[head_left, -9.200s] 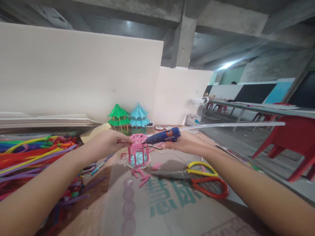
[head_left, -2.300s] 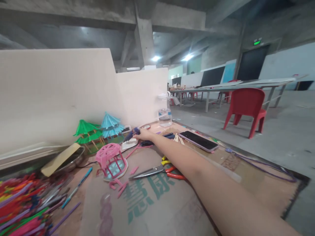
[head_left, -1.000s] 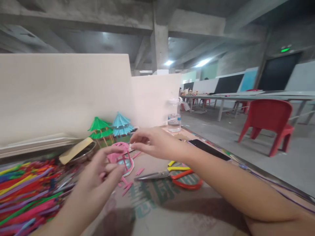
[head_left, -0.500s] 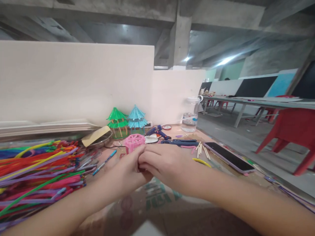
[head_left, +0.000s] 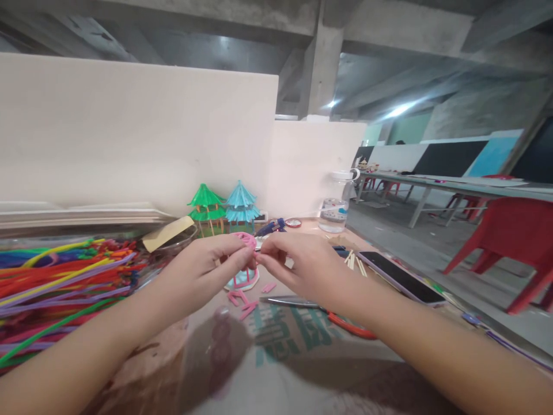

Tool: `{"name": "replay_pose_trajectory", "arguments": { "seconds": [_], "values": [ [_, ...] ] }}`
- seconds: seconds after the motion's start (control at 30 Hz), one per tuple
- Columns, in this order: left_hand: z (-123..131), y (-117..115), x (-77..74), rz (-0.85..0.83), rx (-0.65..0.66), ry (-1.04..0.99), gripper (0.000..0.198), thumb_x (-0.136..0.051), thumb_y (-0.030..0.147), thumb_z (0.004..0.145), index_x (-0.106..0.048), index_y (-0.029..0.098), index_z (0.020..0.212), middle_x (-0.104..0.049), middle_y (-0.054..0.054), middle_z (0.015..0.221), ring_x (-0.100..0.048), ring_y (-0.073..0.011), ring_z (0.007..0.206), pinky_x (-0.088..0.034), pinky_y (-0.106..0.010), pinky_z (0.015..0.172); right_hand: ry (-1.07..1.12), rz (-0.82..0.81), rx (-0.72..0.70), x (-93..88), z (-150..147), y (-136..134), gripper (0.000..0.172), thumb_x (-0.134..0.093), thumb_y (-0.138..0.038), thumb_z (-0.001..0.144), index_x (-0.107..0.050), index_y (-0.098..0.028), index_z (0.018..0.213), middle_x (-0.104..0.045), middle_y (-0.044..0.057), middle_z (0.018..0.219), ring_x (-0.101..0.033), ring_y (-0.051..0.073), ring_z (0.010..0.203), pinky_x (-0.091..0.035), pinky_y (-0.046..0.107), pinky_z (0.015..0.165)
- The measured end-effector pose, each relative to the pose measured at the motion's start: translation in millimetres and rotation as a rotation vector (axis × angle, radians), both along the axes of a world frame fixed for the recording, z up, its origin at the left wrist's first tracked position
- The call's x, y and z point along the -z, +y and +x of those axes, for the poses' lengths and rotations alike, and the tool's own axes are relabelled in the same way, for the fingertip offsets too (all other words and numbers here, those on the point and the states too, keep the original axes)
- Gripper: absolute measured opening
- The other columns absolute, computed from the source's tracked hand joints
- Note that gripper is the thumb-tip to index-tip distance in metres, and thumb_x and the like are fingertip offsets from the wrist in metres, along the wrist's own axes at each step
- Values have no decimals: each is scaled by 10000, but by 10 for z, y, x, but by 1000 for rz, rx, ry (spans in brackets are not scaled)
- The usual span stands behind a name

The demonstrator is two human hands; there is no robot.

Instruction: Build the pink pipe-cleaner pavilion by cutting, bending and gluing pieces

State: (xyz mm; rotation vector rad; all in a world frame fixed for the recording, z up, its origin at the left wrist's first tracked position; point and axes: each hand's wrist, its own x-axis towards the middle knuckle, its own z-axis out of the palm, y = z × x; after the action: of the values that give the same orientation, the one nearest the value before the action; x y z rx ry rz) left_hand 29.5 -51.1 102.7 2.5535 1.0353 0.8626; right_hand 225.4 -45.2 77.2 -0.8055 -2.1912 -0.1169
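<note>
My left hand [head_left: 216, 262] and my right hand [head_left: 298, 259] meet at their fingertips above the table, both in a pinch. What sits between the fingertips is too small to make out. Just behind my left fingers stands a pink round frame [head_left: 242, 280] on a pale base, partly covered by them. Short pink pieces [head_left: 244, 305] lie below it. Scissors with orange handles [head_left: 349, 326] rest under my right wrist. A green pavilion model [head_left: 206, 204] and a blue one [head_left: 241, 202] stand behind.
Colourful pipe cleaners [head_left: 56, 288] fill the left side. A glue gun [head_left: 272, 226], a water bottle [head_left: 334, 207] and a phone [head_left: 401, 276] are at the back and right. A red chair [head_left: 514, 242] stands beyond the table.
My hands, clasped together before, have parted and now touch only near the fingertips. Scissors and loose pink pieces have come into sight beneath them.
</note>
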Motion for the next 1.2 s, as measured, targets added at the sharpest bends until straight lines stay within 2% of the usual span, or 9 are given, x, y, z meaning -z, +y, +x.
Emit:
{"name": "replay_pose_trajectory", "arguments": {
  "seconds": [0.2,0.33,0.4,0.5,0.6,0.7,0.8,0.9,1.2],
  "values": [
    [-41,74,-8,3,-4,18,400,-389,442,928,-627,189,730,-603,16,685,-569,-156,676,-419,-239,611,-10,-83,-32,17,1,21,173,-508,-240,913,-580,-177,770,-603,-14,656,-502,103,567,-319,218,560],
    [-213,318,-39,86,-172,55,473,-384,539,891,-648,175,743,-615,-19,716,-580,-188,691,-429,-273,617,66,-179,16,95,-8,160,145,-494,-244,910,-565,-187,797,-611,-4,691,-516,122,609,-319,228,570],
    [-365,520,-15,125,-229,60,441,-459,556,848,-680,174,857,-660,-48,842,-610,-222,811,-460,-309,715,104,-236,46,159,-17,264,151,-484,-242,907,-539,-192,776,-607,1,704,-520,132,633,-319,233,578],
    [-578,810,106,147,-157,140,509,-675,519,703,-672,194,1095,-665,-93,1144,-579,-294,1089,-448,-377,919,127,-319,53,268,-39,404,168,-464,-243,907,-497,-201,748,-558,-21,656,-479,124,593,-308,236,576],
    [-657,965,299,-18,-128,109,811,-747,435,664,-466,224,1395,-571,-120,1354,-526,-324,1226,-463,-384,948,128,-336,46,367,-63,476,183,-466,-241,899,-472,-206,719,-508,-39,624,-440,117,567,-292,236,575],
    [-597,994,477,-278,-81,8,1026,-745,382,672,-198,210,1523,-464,-163,1459,-521,-329,1249,-488,-398,937,114,-322,31,435,-81,487,197,-465,-245,898,-474,-206,705,-510,-38,631,-444,116,579,-288,235,580],
    [-496,998,600,-474,-29,-166,1164,-761,339,659,-9,222,1539,-471,-199,1441,-615,-305,1125,-531,-406,871,107,-334,24,479,-94,480,188,-465,-254,900,-494,-204,722,-529,-31,645,-461,121,598,-291,234,577],
    [-435,1027,694,-556,-18,-317,1246,-809,305,626,41,248,1535,-533,-200,1383,-667,-292,1029,-552,-407,832,116,-361,14,518,-103,486,175,-471,-269,901,-510,-203,743,-544,-29,652,-465,122,599,-295,233,573],
    [-442,1086,896,-462,-35,-292,1176,-794,335,645,-44,186,1538,-681,-124,1182,-681,-259,963,-558,-387,827,174,-408,-10,586,-120,541,172,-474,-264,883,-514,-195,731,-553,-25,644,-474,117,584,-313,232,564]
  ]
}}
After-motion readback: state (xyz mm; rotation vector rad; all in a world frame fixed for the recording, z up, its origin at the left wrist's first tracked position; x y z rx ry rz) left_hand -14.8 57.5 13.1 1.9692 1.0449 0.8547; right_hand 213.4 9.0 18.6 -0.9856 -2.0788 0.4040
